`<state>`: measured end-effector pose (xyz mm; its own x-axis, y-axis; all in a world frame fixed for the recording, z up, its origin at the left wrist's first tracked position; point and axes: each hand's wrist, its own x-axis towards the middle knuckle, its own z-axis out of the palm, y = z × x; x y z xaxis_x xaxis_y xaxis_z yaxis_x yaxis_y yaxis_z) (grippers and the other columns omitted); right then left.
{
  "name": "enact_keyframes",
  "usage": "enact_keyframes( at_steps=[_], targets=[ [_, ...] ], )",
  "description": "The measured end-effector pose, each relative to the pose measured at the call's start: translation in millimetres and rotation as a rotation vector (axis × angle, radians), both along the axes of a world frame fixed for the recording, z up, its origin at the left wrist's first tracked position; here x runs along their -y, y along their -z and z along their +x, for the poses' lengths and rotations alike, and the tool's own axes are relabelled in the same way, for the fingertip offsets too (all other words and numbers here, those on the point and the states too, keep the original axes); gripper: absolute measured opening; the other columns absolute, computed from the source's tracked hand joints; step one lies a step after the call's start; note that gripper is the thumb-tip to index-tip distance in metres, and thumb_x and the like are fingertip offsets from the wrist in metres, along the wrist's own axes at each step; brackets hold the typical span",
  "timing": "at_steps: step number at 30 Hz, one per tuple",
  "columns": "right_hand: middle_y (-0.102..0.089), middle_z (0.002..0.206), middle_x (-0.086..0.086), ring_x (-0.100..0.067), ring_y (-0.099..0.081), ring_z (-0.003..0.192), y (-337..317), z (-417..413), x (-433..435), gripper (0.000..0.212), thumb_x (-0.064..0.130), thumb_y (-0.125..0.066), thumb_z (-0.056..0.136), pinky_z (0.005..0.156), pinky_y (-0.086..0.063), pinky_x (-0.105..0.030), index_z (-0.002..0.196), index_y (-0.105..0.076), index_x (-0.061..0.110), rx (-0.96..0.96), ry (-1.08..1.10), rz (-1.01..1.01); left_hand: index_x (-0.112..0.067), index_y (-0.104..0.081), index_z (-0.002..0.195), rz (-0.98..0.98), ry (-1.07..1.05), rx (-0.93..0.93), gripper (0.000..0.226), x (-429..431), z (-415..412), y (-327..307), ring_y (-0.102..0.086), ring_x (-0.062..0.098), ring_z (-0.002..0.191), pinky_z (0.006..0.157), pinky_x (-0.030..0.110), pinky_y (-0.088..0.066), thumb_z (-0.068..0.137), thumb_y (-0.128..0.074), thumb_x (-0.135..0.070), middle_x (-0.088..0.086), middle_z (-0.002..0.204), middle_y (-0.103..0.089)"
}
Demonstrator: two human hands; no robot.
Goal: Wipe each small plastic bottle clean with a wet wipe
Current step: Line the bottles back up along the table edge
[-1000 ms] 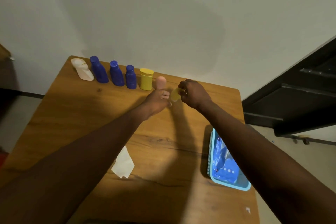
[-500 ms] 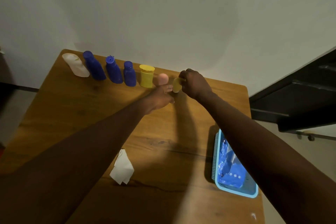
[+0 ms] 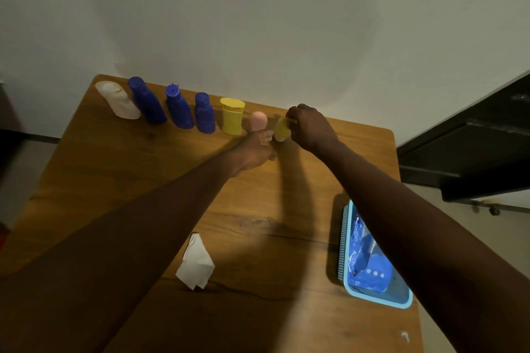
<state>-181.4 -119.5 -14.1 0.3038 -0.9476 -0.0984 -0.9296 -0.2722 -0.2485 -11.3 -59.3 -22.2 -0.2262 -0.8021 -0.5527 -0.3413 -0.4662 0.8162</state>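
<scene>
Wood-grain table [image 3: 143,180], matt and warm brown, carries everything I am working with. Along its 12 o'clock edge the bottles stand in a row: a white bottle [image 3: 117,100] at the 10 o'clock end, three blue bottles [image 3: 178,107] with narrow necks, then a capped yellow bottle [image 3: 231,116], squat and flat-topped.

At the 1 o'clock end of that row both hands are busy. My left hand [image 3: 253,149] has its fingers curled round the base of the pink bottle [image 3: 258,120], whose rounded top stands clear above them. My right hand [image 3: 311,127] pinches the small yellow bottle [image 3: 282,129] by its upper end. That bottle's long axis runs near upright, leaning a little toward 1 o'clock, and it sits just beside the pink one. Whether its base touches the table I cannot tell.

Neither hand holds the wipe [image 3: 196,264]. It lies crumpled, white and soft, well apart from both, at about 7 o'clock from the left hand. That hand is the nearer one, so I judge it should let go of the pink bottle and fetch the wipe while the right keeps its bottle.

At 4 o'clock a pale blue mesh basket [image 3: 345,238] holds a glossy blue pack [image 3: 370,266].
</scene>
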Motion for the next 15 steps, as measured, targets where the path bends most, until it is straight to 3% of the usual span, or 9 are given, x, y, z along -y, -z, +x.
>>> enact_keyframes(
  at_steps=[15],
  targets=[
    [-0.061, 0.133, -0.011, -0.030, -0.061, 0.115, -15.2, -0.8, -17.8, 0.048, 0.015, -0.067, 0.094, 0.084, -0.059, -0.045, 0.141, -0.056, 0.013, -0.055, 0.033, -0.040, -0.020, -0.034, 0.156, -0.019, -0.027, -0.012, 0.075, -11.4, 1.6, -14.4, -0.042, 0.022, 0.141, 0.110, 0.045, -0.044, 0.090, -0.064, -0.001, -0.002, 0.157, -0.041]
  ],
)
